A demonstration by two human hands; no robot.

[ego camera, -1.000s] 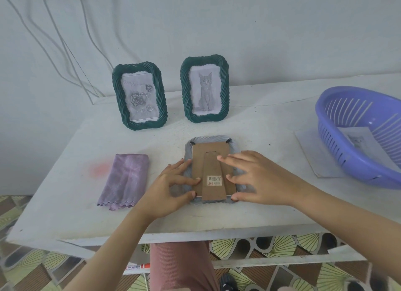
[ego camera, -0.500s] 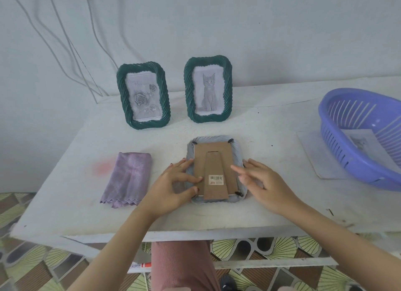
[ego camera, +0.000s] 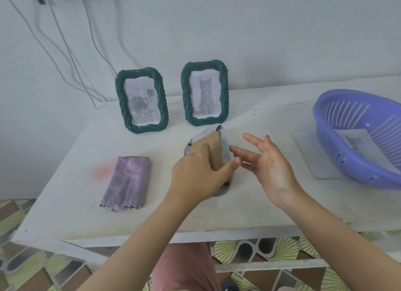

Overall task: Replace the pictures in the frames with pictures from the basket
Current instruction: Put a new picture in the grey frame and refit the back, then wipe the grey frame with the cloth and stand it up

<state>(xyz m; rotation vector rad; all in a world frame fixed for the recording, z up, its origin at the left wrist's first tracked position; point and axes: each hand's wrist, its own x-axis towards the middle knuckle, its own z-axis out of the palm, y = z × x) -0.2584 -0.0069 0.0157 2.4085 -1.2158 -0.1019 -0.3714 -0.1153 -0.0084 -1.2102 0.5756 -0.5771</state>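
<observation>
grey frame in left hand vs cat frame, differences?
Rim: grey frame is pale grey, cat frame dark green.
Pose: cat frame stands upright on the table, untouched; grey frame is tipped up, gripped by the left hand.
Side shown: cat frame its picture, grey frame its cardboard back.
Both have ridged, rounded-rectangle rims.

Rose picture (ego camera: pixel 142 104): a faint line of cursive script is seen across the top, above the roses; the letters are too pale and blurred to be read.
Cat picture (ego camera: pixel 205 96): nothing legible is shown.
Sheet (ego camera: pixel 355 141) in basket (ego camera: pixel 368 173): a small print is shown; any text is too small to be told.
</observation>
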